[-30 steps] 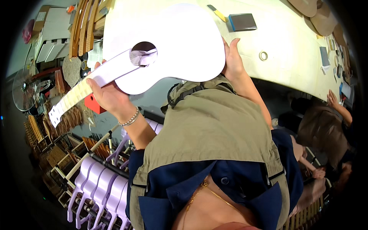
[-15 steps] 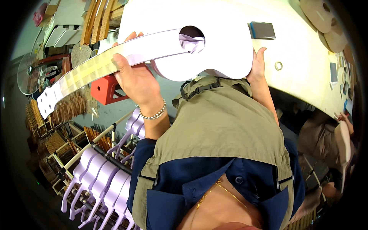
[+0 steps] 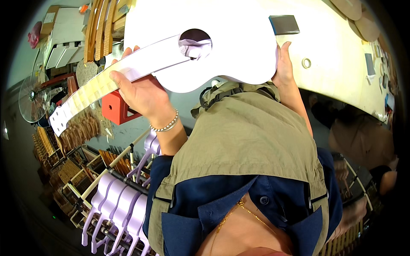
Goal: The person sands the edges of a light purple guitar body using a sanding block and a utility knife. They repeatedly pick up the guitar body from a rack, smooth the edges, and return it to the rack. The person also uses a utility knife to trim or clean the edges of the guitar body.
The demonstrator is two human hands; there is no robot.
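An unstrung ukulele (image 3: 239, 55), very pale lilac, is held up in front of me, its neck pointing left and downward. Yellowish tape (image 3: 93, 89) covers part of the neck, and the headstock (image 3: 60, 119) has several holes. Crumpled lilac material (image 3: 195, 48) shows inside the sound hole. My left hand (image 3: 143, 96) is closed round the neck near the body, thumb on the near face and fingertips past the far edge. My right hand (image 3: 284, 68) grips the bottom end of the body, its thumb up; its other fingers are hidden behind the edge.
A white table (image 3: 337, 64) carries a dark sanding block (image 3: 284, 24) and a tape roll (image 3: 306, 63). A red stool (image 3: 114, 106) stands below the neck. Lilac ukuleles (image 3: 119, 196) hang on a rack at lower left. A fan (image 3: 33, 96) stands far left, and a person (image 3: 363, 138) is at right.
The ukulele has shifted a little left in view with both hands still on it. The person at the right has moved, and the whole view has turned slightly.
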